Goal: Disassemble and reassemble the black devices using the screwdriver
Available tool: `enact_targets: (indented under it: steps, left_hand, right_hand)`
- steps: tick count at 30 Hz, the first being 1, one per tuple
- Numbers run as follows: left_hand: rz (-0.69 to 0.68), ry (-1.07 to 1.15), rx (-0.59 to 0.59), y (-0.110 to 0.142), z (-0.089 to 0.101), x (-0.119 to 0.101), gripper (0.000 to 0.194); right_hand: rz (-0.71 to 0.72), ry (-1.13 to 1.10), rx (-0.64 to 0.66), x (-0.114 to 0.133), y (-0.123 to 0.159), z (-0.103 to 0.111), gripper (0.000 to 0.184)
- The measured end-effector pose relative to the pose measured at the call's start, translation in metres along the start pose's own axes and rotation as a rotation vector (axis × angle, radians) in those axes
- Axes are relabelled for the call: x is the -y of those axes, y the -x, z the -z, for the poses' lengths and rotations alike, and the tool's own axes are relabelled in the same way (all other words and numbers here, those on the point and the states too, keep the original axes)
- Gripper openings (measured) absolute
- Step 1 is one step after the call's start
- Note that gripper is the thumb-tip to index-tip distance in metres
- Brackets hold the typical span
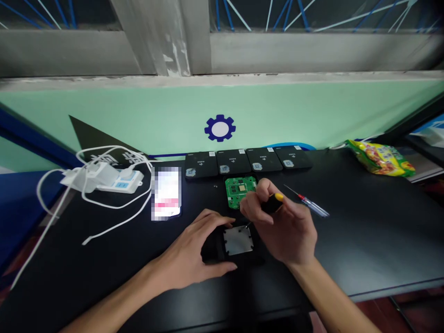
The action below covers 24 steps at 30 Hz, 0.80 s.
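My left hand (pixel 190 252) grips a black plastic case half (pixel 218 247) on the table, fingers along its far edge and thumb at its near edge. Inside the case lies a square silvery metal plate (pixel 238 240) with dark notches around its border. A screwdriver (pixel 272 203) with a black and yellow handle is in my closed right hand (pixel 280 222). Its tip reaches down to the plate's far right corner; whether it sits in a screw is too small to tell. Just beyond the case, a green circuit board (pixel 236 192) lies partly behind my right fingers.
Several flat black boxes (pixel 232 161) line the wall. A second screwdriver (pixel 310 203) with a clear handle lies right. A lit phone (pixel 166 194), a white power strip (pixel 128 180) and loose white cables (pixel 114 226) occupy the left. A yellow-green food packet (pixel 381 158) rests far right.
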<state>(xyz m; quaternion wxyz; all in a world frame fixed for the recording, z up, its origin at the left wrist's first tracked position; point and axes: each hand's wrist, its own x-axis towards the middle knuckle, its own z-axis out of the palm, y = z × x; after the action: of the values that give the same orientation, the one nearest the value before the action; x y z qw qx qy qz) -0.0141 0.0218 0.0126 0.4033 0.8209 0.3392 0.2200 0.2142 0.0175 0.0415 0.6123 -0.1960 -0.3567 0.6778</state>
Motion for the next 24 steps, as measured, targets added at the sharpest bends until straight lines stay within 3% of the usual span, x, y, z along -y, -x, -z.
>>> enact_targets:
  steps: [4, 6, 17, 21, 24]
  left_hand:
    - [-0.117, -0.006, -0.113, -0.002, -0.002, 0.007, 0.03]
    - [-0.152, -0.009, -0.175, -0.003, -0.003, 0.009, 0.02]
    - [-0.172, -0.039, -0.224, 0.0, -0.01, 0.007, 0.007]
    - [-0.129, -0.07, -0.255, 0.003, -0.008, 0.003, 0.014]
    - [-0.053, 0.023, -0.3, 0.006, -0.006, -0.003, 0.024]
  right_hand:
    - [-0.06, -0.134, -0.059, 0.002, -0.005, -0.001, 0.036]
    - [-0.092, -0.157, -0.082, 0.003, -0.005, -0.002, 0.037]
    - [-0.138, -0.292, -0.081, 0.009, 0.0, -0.003, 0.037]
    - [-0.103, -0.268, -0.143, 0.017, -0.001, 0.006, 0.039]
    - [-0.079, -0.244, -0.121, 0.024, 0.001, 0.013, 0.04]
